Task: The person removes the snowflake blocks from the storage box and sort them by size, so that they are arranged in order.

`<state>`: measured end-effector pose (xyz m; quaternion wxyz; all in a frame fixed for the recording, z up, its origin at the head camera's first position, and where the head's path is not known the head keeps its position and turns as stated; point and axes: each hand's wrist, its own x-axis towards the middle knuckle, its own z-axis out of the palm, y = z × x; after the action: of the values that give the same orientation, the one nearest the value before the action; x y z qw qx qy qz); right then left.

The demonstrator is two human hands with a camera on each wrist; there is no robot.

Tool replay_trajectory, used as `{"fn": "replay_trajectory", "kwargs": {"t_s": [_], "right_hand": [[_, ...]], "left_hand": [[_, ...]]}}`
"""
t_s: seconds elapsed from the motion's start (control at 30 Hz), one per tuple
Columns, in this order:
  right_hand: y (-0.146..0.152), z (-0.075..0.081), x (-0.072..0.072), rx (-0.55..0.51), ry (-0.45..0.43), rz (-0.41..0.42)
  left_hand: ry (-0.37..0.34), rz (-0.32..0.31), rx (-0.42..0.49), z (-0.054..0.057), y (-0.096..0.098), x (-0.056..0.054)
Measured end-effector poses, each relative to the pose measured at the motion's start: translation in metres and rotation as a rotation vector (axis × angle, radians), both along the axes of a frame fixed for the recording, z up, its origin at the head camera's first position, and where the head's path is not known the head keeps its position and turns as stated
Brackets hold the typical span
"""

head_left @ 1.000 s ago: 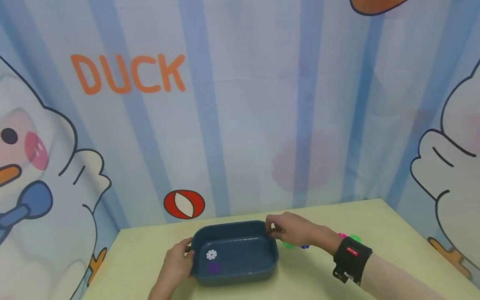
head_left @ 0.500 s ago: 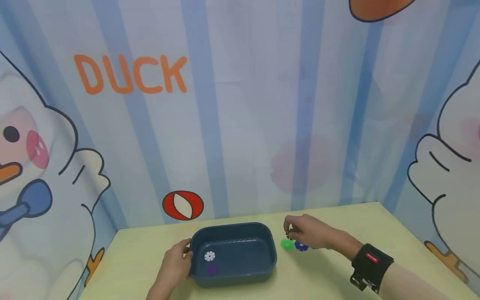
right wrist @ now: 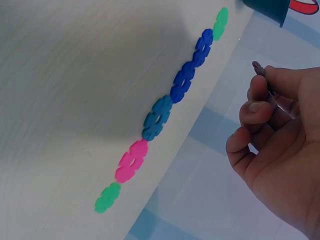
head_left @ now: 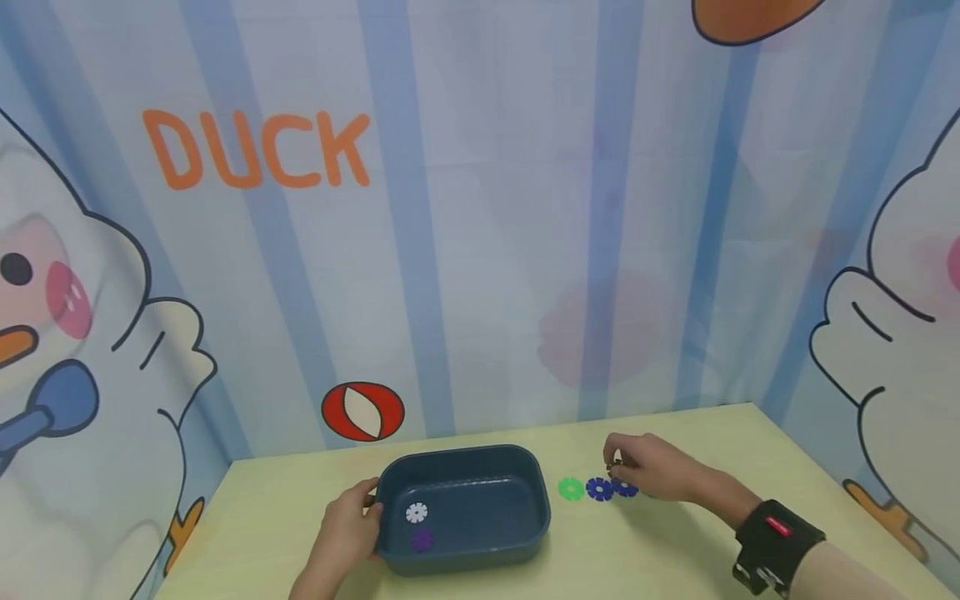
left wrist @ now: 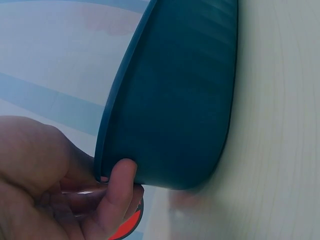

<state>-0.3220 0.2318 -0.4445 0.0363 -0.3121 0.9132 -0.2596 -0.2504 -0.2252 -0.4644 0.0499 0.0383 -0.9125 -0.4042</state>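
Observation:
My left hand grips the left end of a dark blue plastic basin, its thumb and fingers over the rim in the left wrist view. Inside the basin lie a white snowflake disc and a purple snowflake disc. My right hand pinches a dark brown snowflake disc between thumb and index finger, held above the table. Below it runs a row of discs: a green one, two blue ones, a teal one, a pink one and another green one.
The pale yellow table carries the basin and the row of discs to its right. A striped cloth curtain with duck drawings hangs behind the table and at both sides.
My right hand has moved right, from the basin's right rim to above the row of discs, still pinching the brown disc. The left hand keeps its grip on the basin.

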Motion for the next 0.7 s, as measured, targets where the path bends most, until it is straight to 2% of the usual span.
{"fn": "replay_trajectory", "kwargs": {"t_s": [0.27, 0.7], "right_hand": [[0.024, -0.005, 0.002, -0.019, -0.006, -0.034], [0.064, -0.011, 0.005, -0.034, -0.002, -0.154]], "left_hand": [[-0.010, -0.001, -0.002, 0.000, 0.000, 0.000], [-0.015, 0.002, -0.004, 0.001, 0.001, 0.000]]}}
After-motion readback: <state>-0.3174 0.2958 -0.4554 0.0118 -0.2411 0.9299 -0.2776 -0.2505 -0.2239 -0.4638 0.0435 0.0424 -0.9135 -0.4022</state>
